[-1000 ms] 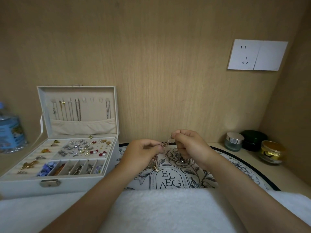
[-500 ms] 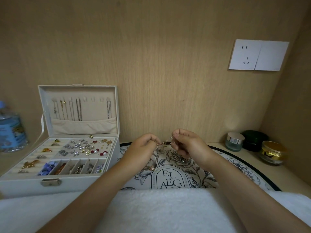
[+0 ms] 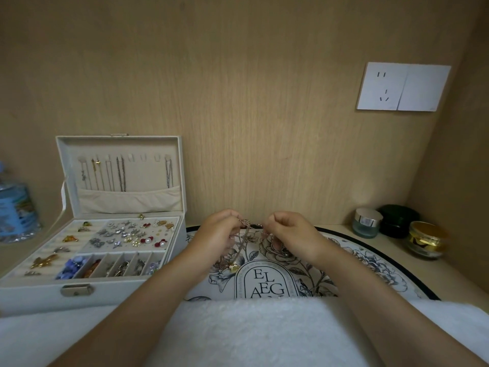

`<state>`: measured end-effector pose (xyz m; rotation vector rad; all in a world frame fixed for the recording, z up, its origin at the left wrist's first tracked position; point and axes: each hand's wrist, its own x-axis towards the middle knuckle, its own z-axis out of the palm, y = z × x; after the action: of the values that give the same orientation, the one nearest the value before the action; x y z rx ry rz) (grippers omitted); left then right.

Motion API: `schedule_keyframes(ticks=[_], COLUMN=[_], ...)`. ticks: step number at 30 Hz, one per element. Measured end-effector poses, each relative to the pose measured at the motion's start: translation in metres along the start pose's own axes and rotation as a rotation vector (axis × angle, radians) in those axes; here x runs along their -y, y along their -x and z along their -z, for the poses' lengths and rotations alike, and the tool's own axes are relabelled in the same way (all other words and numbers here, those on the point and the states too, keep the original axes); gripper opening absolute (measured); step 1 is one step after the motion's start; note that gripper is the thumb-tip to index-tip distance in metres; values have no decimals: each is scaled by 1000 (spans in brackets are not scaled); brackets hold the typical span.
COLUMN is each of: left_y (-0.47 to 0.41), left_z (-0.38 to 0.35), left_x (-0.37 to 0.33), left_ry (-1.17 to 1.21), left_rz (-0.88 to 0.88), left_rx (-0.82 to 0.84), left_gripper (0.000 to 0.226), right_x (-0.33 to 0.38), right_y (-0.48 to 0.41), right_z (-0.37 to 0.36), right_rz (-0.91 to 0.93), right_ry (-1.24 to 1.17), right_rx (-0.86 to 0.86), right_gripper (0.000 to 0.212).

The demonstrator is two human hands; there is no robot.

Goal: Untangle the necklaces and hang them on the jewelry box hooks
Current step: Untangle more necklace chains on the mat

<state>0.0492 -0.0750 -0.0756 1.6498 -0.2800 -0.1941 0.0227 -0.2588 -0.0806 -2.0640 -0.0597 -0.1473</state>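
A tangled rose-gold necklace stretches between my two hands above the floral mat. My left hand pinches its left end and my right hand pinches its right end. Loose chain hangs down from the knot, ending in a small pendant near the mat. The white jewelry box stands open at the left. In its upright lid several necklaces hang from a row of hooks, and some hooks toward the right are bare.
A round floral mat lies under my hands. Three cosmetic jars stand at the right by the wooden wall. A water bottle is at the far left. A white towel covers the near edge.
My hands have drawn slightly apart, stretching the knotted chain between them. The left hand has lifted a little.
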Motion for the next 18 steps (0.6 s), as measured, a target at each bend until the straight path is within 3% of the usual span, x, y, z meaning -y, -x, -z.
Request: schedule_keyframes(ticks=[5,18], left_y=[-1,6], left_z=[5,2], left_x=[-2,-3], left_ry=[-136,-269], left_rz=[-27,-92], left_rx=[32,80], left_gripper=[18,19], right_x=[-1,9], right_y=[-1,3], right_z=[-1,-2], right_rz=[48,38], right_ry=[4,-171], right_rx=[7,28], right_gripper=[4,14])
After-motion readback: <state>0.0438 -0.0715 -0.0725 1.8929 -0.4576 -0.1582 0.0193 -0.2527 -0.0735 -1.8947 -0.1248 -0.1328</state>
